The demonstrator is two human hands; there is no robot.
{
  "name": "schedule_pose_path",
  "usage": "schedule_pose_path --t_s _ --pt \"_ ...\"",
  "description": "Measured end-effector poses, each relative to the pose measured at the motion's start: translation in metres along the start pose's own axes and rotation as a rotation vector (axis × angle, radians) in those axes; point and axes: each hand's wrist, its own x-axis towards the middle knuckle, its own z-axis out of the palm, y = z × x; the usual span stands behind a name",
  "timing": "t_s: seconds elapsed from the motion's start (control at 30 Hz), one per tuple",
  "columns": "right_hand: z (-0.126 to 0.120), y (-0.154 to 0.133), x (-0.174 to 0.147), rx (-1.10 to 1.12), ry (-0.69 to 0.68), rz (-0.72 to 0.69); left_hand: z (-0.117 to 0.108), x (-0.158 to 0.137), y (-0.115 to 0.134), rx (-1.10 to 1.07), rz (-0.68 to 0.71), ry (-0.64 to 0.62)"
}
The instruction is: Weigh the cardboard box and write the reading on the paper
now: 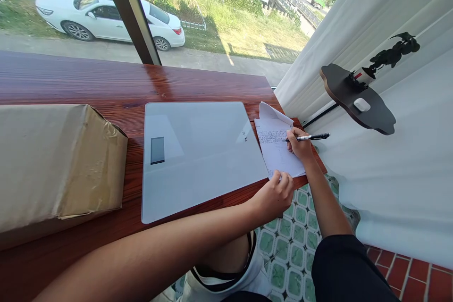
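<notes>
A black-and-clear pen (314, 137) is gripped in my right hand (299, 144), its tip touching a white sheet of paper (283, 158). Rows of small dark handwriting cover the upper part of the sheet, and its top page curls up at the far end. My left hand (276, 193) rests at the near edge of the paper, fingers curled in. What those fingers hold, if anything, is hidden. Just left of the paper lies a flat, pale grey glass-topped panel (201, 155) with a small dark display, like a scale.
A taped cardboard box (92, 165) stands on the left of the reddish wooden table (132, 160). To the right, a dark shelf (375, 118) carries a potted plant (364, 75) and a small white case (362, 104) before a white curtain (389, 174). A window lies beyond the table.
</notes>
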Motion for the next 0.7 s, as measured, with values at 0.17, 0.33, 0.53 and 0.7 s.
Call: schedule_pose_path --t_s 0.17,0.33,0.53,0.7 --pt "-0.0003 0.001 0.0001 -0.003 -0.002 -0.005 0.0004 0.0 0.0002 -0.001 0.017 -0.029" --pt "0.0007 0.0032 -0.0002 0.033 0.025 0.009 0.0009 -0.0001 0.0004 -0.001 -0.012 0.019" --pt "0.0003 0.0036 0.001 0.007 0.003 0.003 -0.0013 0.0015 -0.0007 -0.011 0.025 -0.054" --pt "0.0 0.002 0.0008 0.006 0.008 0.01 -0.0018 0.0016 -0.001 -0.024 0.031 -0.063"
